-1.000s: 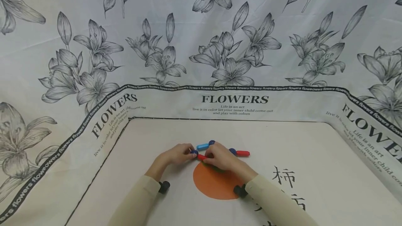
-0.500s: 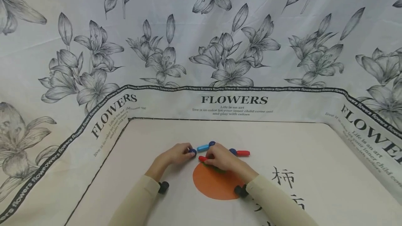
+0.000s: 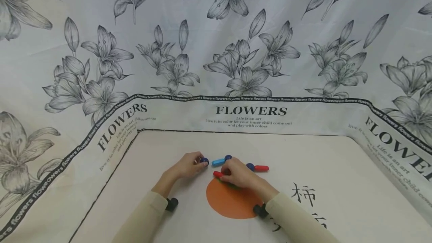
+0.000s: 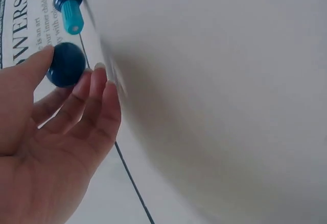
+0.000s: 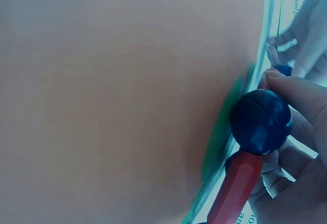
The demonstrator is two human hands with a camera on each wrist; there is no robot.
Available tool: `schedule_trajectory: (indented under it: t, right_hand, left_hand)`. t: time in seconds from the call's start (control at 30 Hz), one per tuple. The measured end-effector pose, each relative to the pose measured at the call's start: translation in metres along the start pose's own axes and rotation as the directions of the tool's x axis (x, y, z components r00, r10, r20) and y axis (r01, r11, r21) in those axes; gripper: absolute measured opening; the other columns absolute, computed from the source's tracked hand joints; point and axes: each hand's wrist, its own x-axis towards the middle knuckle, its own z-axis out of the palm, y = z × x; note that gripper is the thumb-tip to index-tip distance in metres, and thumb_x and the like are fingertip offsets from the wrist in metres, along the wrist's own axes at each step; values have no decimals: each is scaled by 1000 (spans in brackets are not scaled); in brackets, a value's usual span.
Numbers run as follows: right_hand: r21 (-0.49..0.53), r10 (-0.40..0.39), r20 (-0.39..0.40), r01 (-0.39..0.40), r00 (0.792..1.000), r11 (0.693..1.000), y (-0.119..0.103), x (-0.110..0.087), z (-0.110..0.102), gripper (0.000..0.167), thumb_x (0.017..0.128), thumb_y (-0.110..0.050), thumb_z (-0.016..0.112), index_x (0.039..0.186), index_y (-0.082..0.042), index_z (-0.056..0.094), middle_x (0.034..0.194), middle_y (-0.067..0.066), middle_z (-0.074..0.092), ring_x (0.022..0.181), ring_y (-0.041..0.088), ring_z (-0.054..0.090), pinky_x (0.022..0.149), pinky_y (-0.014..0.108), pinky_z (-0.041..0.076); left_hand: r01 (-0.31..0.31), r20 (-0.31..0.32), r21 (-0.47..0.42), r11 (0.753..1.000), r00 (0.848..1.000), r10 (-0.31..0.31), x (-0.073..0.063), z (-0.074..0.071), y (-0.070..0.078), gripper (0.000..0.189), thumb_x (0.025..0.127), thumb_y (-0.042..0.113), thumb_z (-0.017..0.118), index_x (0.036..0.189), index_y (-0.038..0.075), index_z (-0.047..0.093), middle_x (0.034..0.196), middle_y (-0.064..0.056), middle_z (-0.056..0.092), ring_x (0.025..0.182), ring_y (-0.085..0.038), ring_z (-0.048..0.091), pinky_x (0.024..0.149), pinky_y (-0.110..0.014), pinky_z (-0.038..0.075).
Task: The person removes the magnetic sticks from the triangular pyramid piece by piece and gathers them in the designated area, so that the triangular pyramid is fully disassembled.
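Note:
My left hand (image 3: 189, 165) pinches a dark blue ball (image 4: 66, 65) between thumb and fingertips, a little left of the other pieces in the head view. My right hand (image 3: 240, 174) holds a short red rod (image 3: 218, 174) by thumb and fingers, its left end sticking out toward the left hand. Behind it lies a light blue rod (image 3: 218, 162) with a dark blue ball (image 3: 228, 158) at its right end. In the right wrist view, another dark blue ball (image 5: 260, 122) with a red rod (image 5: 236, 188) appears beside the right thumb. The right fingers hide part of the held rod.
Right of the right hand lie a blue ball (image 3: 250, 166) and a red rod (image 3: 261, 168), end to end. The cloth (image 3: 162, 143) bears a printed orange circle (image 3: 233, 201) under the right wrist and dark characters at the right. A flower-patterned curtain (image 3: 189, 74) rises behind.
The left hand has drawn its blue ball leftward, away from the red rod's end where it was a second ago. The right hand has stayed nearly still with the red rod.

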Motion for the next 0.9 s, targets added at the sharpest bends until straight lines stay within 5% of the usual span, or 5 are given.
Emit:
schedule_trajectory:
  t: [0.2,0.53,0.9]
  right_hand:
    - [10,3,-13,-3,1000,1000,-1,-3,2,12,92,-18,79,100,-10,78,84,-7,64,87,16,51,76,30,46]
    - [-9,6,-34,-6,999,1000,0,-1,3,9,91,-19,80,97,-12,79,84,-8,64,85,15,52,73,27,47]
    - [-53,-26,-59,23,998,998,4,-7,6,9,92,-22,78,97,-14,80,83,-10,62,85,13,50,74,27,45]
  left_hand:
    - [33,-99,-58,998,994,-39,25,-7,0,33,100,30,68,123,7,60,98,-6,61,81,-18,61,68,-29,53]
    - [75,-179,-21,997,981,-78,72,-2,-6,33,99,32,69,122,10,59,97,-5,60,89,-21,55,78,-35,47]
    - [162,-201,-8,987,966,-161,88,8,-1,34,97,33,72,123,13,60,95,-4,60,89,-22,56,79,-36,47]
